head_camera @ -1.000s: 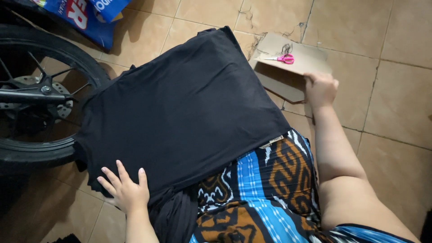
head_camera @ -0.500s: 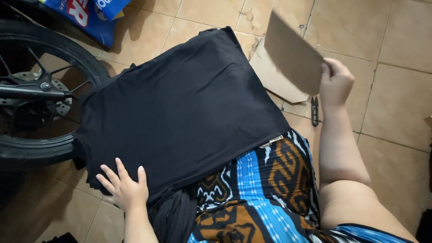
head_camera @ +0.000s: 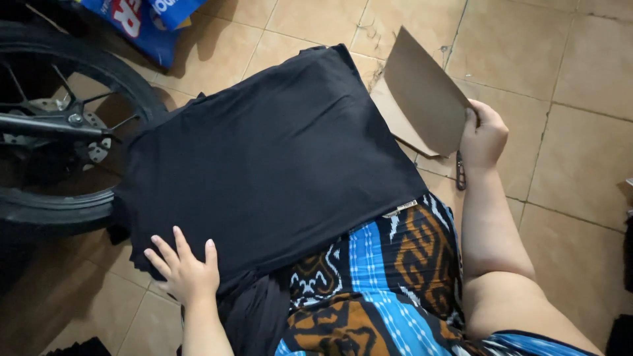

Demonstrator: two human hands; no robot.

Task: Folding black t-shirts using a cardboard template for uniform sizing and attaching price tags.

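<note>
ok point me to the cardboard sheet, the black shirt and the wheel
cardboard sheet (head_camera: 422, 92), head view, middle of its brown face
black shirt (head_camera: 270, 158), head view, centre of the flat cloth
wheel (head_camera: 142, 92), head view, upper right of the tyre

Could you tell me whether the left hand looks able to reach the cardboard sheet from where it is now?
Probably not without shifting. The left hand lies flat on the near corner of the black shirt, while the cardboard sheet is held up by the right hand across the whole shirt.
</note>
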